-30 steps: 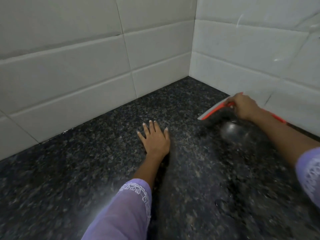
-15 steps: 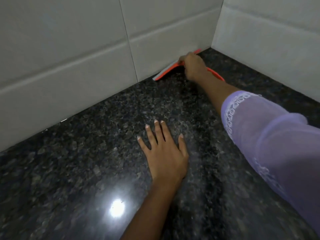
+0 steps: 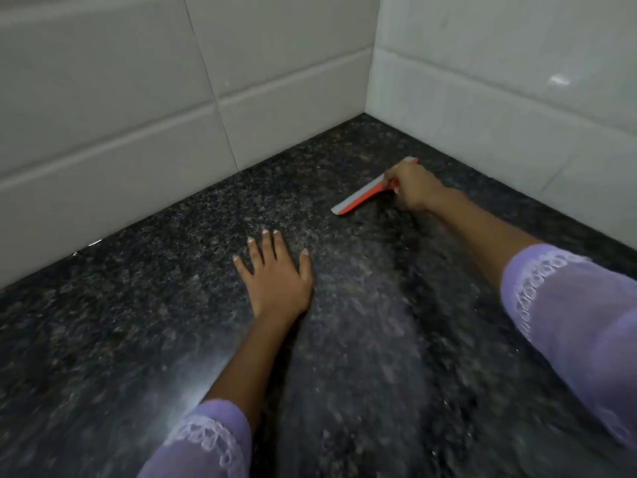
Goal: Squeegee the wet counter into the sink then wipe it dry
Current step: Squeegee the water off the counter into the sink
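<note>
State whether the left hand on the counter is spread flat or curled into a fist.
Spread flat: the left hand lies palm down on the counter, fingers straight and apart.

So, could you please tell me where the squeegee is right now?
In the head view the squeegee lies on the counter near the tiled corner, gripped by the right hand, beyond the flat left hand.

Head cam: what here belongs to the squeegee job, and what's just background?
Job:
- squeegee, blade on the counter near the corner
- right hand, grips the squeegee
- counter, dark speckled stone
- left hand, flat on the counter, fingers spread

Background:
- wall tiles, white, on both sides of the corner
- purple sleeves

No sink or cloth in view.
</note>
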